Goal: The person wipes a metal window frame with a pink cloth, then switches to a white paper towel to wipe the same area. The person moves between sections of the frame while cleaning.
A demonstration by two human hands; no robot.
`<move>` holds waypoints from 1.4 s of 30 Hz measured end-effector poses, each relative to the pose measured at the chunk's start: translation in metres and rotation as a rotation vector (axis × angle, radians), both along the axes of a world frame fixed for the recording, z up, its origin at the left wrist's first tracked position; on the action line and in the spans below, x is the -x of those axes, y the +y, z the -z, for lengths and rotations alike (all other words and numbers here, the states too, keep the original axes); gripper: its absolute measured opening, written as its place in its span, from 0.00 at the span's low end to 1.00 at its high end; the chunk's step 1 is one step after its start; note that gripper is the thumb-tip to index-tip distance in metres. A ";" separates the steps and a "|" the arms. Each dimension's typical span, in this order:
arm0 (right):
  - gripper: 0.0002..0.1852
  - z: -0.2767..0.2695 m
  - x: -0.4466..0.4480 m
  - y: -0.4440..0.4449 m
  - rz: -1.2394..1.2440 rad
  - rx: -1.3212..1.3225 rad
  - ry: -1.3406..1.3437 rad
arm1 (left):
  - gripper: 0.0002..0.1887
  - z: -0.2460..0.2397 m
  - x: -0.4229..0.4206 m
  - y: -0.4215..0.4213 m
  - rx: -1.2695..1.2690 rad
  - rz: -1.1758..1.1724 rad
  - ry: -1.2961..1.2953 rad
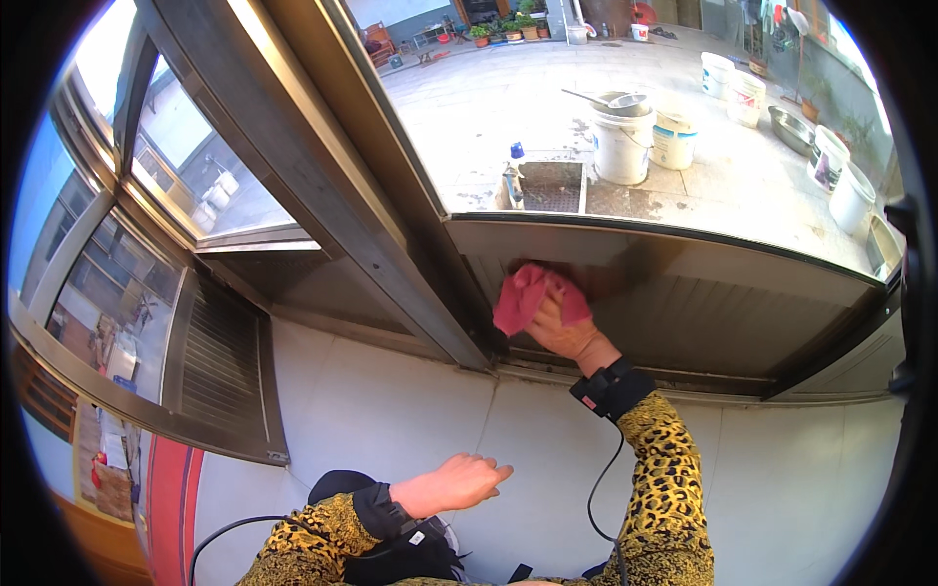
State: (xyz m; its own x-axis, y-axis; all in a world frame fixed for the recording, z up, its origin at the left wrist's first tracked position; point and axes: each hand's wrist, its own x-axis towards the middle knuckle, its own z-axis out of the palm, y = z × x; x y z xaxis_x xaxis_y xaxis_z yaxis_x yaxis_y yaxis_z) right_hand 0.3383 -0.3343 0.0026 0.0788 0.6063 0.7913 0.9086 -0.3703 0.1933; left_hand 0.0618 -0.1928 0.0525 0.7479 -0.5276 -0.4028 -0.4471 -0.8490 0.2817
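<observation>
With my right hand [564,322] I press a pink cloth [529,299] against the metal lower panel [696,293], near its left end beside the upright frame post [410,271]. The fingers spread over the cloth, which is bunched at its edges. My left hand [456,483] hangs above the pale tiled floor, fingers curled in; no object shows in it, though its palm side is hidden. Both wrists carry dark bands, each with a cable beside it. Above the panel is a large glass pane [484,110].
To the left stands an opened metal-framed door [227,351] with a ribbed lower panel. A red striped mat [172,505] lies at the lower left. Through the glass I see a courtyard with several white buckets [621,146], a metal basin [791,130] and potted plants [527,28].
</observation>
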 end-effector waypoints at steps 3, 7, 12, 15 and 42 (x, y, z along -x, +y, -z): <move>0.27 -0.017 0.003 -0.018 0.092 -0.009 -0.084 | 0.22 0.002 -0.005 -0.012 -0.003 0.013 -0.010; 0.22 0.019 0.003 -0.041 0.108 0.208 0.050 | 0.22 0.001 -0.008 -0.023 -0.012 0.006 0.019; 0.18 0.096 0.002 -0.087 -0.249 0.071 0.812 | 0.23 -0.004 -0.002 -0.031 -0.038 -0.022 0.072; 0.18 0.114 0.011 -0.129 -0.292 0.145 0.987 | 0.23 -0.007 0.001 -0.034 -0.020 -0.025 0.036; 0.22 0.082 0.022 -0.235 0.190 0.350 0.562 | 0.24 -0.009 0.000 -0.062 -0.065 -0.015 0.070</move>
State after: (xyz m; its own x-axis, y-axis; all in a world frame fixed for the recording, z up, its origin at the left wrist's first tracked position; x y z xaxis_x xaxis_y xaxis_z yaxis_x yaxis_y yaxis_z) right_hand 0.3168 -0.5693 -0.0792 0.5506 0.7535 0.3594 0.8311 -0.5351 -0.1514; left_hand 0.0621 -0.2551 0.0617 0.7244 -0.4872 -0.4877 -0.4152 -0.8731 0.2555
